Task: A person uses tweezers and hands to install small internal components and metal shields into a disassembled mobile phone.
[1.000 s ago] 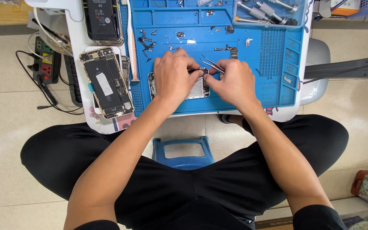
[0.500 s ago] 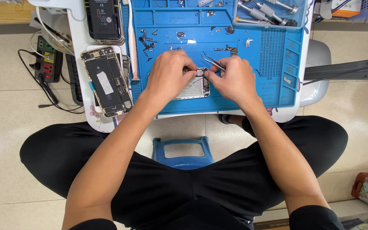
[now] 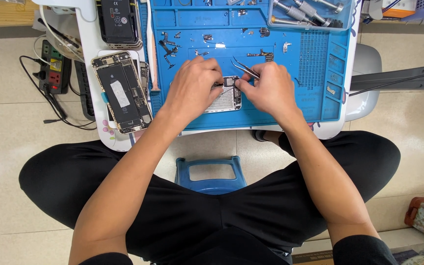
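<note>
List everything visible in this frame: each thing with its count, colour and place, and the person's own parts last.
work mat: one, blue, on the white table.
opened phone: one, silver, mid mat, under both hands.
tweezers: one, metal, in the right hand.
small loose parts: several, dark and metal, upper mat.
clear tray of metal tools: one, top right of mat.
second opened phone: one, gold-edged, left of mat.
dark phone: one, black, top left.
power strip: one, black, floor at left.
stool: one, blue, between the knees.
left hand: one, fingertips on the phone's top.
right hand: one, its grip shut on the tweezers.
</note>
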